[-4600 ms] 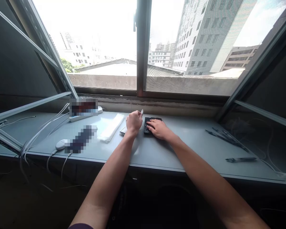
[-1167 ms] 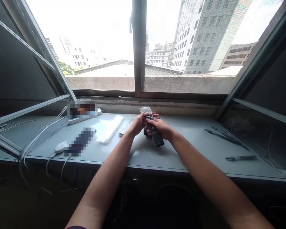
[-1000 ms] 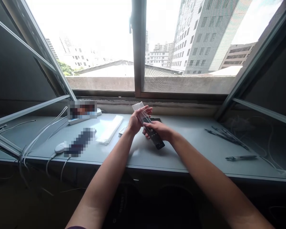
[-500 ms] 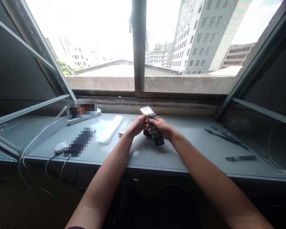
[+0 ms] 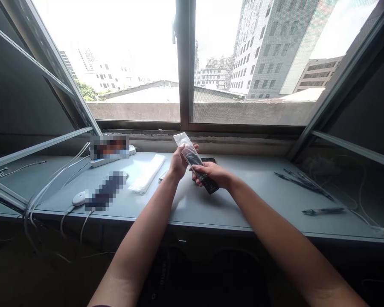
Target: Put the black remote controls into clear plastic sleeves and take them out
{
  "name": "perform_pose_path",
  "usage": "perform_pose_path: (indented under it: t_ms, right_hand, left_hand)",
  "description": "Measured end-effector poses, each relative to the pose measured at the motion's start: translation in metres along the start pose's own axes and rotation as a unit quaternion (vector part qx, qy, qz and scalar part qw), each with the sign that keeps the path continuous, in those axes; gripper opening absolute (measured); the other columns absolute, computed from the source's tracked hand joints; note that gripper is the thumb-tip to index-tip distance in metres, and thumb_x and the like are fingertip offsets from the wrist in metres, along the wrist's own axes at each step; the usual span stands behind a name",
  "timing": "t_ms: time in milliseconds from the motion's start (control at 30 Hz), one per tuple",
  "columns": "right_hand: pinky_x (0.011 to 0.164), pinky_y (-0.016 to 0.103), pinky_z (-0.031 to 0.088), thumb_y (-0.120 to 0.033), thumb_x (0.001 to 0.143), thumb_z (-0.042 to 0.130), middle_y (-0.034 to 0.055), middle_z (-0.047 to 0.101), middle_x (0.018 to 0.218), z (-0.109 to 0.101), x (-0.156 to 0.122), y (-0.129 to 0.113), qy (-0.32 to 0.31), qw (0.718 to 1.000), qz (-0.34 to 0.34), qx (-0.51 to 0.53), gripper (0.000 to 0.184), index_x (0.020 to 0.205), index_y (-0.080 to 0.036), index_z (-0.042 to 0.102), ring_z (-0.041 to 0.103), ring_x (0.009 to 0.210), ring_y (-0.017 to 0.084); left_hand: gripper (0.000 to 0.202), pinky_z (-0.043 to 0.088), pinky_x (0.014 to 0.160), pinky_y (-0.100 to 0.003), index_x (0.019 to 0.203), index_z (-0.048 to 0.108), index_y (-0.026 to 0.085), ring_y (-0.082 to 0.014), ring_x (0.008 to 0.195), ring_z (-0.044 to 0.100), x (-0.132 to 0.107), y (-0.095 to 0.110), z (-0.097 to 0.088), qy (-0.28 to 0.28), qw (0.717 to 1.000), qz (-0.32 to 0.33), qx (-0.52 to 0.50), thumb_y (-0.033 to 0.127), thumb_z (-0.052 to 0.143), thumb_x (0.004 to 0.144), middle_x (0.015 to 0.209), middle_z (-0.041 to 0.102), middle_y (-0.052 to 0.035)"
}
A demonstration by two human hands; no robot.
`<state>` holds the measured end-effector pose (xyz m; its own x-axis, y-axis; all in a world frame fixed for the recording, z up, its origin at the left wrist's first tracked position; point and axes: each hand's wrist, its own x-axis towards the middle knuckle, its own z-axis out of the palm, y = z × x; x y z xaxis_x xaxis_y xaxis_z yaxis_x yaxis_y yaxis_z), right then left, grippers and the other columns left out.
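Observation:
A black remote control (image 5: 210,186) sits inside a clear plastic sleeve (image 5: 186,147), tilted, its far end up and to the left. My left hand (image 5: 178,163) is closed on the upper part of the sleeve, thumb on top. My right hand (image 5: 215,171) grips the lower part, with the thumb across the front over the remote. Another dark object (image 5: 208,160) lies on the table behind my right hand, mostly hidden. Left of my left hand lies a stack of clear plastic sleeves (image 5: 148,174). Part of a packed item (image 5: 163,174) shows beside my left wrist.
On the grey table (image 5: 243,209), a blurred-out item (image 5: 107,190) and a white round charger (image 5: 79,198) lie at left, with white cables (image 5: 48,187). Several pens or thin sticks (image 5: 304,183) and a single pen (image 5: 323,211) lie at right. A window stands behind.
My left hand has moved left and up along the sleeve, and more of its clear far end now shows. The remote has turned, leaning more to the left. My right hand keeps its grip.

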<state>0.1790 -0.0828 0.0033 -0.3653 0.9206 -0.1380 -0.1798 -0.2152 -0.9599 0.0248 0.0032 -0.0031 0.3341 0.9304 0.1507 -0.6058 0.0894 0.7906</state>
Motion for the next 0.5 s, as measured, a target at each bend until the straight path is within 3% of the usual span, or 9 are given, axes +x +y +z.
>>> perform_pose_path:
  t_ms: [167,233,367,500]
  right_hand:
    - [0.050,0.024,0.062,-0.033,0.103,0.077,0.0109,0.078,0.083,-0.001,0.000,-0.002,0.014,1.000,0.003,-0.007,0.023,0.098,-0.013,0.065,0.072,0.061,0.016]
    - [0.049,0.023,0.061,-0.033,0.104,0.076,0.0131,0.079,0.087,-0.001,0.000,-0.002,0.004,1.000,0.007,-0.017,0.023,0.099,-0.013,0.065,0.073,0.063,0.017]
    - [0.047,0.022,0.059,-0.032,0.106,0.072,0.0146,0.081,0.094,-0.002,-0.001,-0.003,-0.012,0.999,0.005,-0.031,0.020,0.104,-0.013,0.065,0.075,0.065,0.018]
    - [0.045,0.022,0.056,-0.035,0.106,0.072,0.0112,0.080,0.090,-0.005,-0.003,-0.006,-0.013,0.999,0.007,-0.047,0.022,0.103,-0.014,0.066,0.070,0.059,0.015]
  left_hand:
    - [0.039,0.058,0.106,-0.043,0.125,0.076,0.011,-0.0337,0.123,0.074,-0.006,-0.005,0.004,-0.077,0.991,-0.103,0.028,0.039,0.060,0.102,0.133,0.077,-0.0207]
    - [0.037,0.056,0.111,-0.046,0.125,0.075,0.011,-0.0339,0.124,0.074,-0.005,-0.007,0.004,-0.080,0.991,-0.107,0.011,0.035,0.058,0.102,0.133,0.077,-0.0213]
    - [0.037,0.056,0.110,-0.041,0.127,0.073,0.013,-0.0274,0.122,0.075,0.003,-0.002,-0.001,-0.004,0.998,-0.021,-0.059,0.031,0.047,0.107,0.138,0.076,-0.0175]
    - [0.036,0.058,0.105,-0.036,0.132,0.069,0.014,-0.0227,0.117,0.076,0.009,0.009,-0.008,0.106,0.982,0.052,-0.150,0.026,0.044,0.108,0.136,0.077,-0.0142]
